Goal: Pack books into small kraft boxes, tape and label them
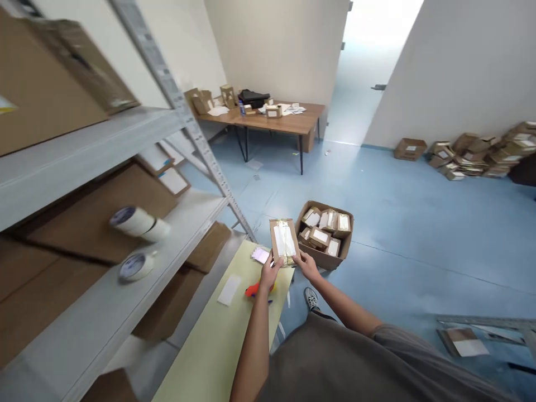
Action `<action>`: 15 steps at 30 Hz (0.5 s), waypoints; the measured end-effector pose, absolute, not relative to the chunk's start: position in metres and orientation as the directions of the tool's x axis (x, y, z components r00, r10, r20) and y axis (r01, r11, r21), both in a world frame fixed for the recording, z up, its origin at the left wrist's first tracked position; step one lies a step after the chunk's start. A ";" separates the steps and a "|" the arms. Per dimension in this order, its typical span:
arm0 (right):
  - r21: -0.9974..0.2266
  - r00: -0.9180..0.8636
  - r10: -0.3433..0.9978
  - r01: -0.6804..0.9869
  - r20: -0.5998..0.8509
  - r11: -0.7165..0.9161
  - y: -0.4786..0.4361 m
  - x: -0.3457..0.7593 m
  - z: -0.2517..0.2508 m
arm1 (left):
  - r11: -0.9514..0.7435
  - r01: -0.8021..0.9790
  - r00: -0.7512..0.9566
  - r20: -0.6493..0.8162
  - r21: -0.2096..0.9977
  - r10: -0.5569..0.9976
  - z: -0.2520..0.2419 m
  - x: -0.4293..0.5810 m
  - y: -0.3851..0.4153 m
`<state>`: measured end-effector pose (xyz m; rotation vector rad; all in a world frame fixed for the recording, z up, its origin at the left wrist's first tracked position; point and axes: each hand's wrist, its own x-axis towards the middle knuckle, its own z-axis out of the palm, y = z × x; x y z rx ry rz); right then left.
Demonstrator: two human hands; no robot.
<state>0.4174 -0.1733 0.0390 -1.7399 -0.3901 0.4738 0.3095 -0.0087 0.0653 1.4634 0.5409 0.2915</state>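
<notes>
Both hands hold a small cardboard box with a white label, its face turned up toward the head camera. The box (283, 239) is in the air by the far end of a pale yellow-green tabletop (196, 349), and strips of shiny tape cross its label. The left hand (270, 273) grips its near left corner, thumb on the upper face; the right hand (309, 267) grips the near right corner in the same manner. The fingers of both hands are closed on the cardboard, though those underneath are hidden.

Beside the left hand, a bright phone-like rectangle (261, 255) lies on the tabletop, partly covered from view. A red object (252, 289), too obscured by the left forearm to identify, lies nearer the person, and a white slip (229, 290) rests to its left.

Just beyond the right hand, an open carton (320, 258) stands on the blue floor (397, 223), holding several small labelled boxes (320, 237). To the left rises a metal shelf unit (196, 218) bearing rolls of tape (137, 267) and large cartons (104, 209). Farther off, a brown table (312, 114) carries boxes and papers, and more boxes (481, 151) are piled along the right wall.
</notes>
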 end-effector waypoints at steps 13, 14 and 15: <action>-0.867 0.946 0.018 -0.290 -0.325 -0.405 -0.294 0.606 0.010 | -0.076 0.316 0.943 -0.304 0.946 0.135 0.017 0.581 -0.111; -0.853 0.941 -0.012 -0.311 -0.337 -0.418 -0.304 0.614 0.008 | -0.113 0.328 0.942 -0.316 0.938 0.108 0.015 0.595 -0.121; -0.836 0.935 -0.040 -0.334 -0.353 -0.434 -0.314 0.622 0.005 | -0.163 0.349 0.936 -0.337 0.923 0.097 0.013 0.607 -0.131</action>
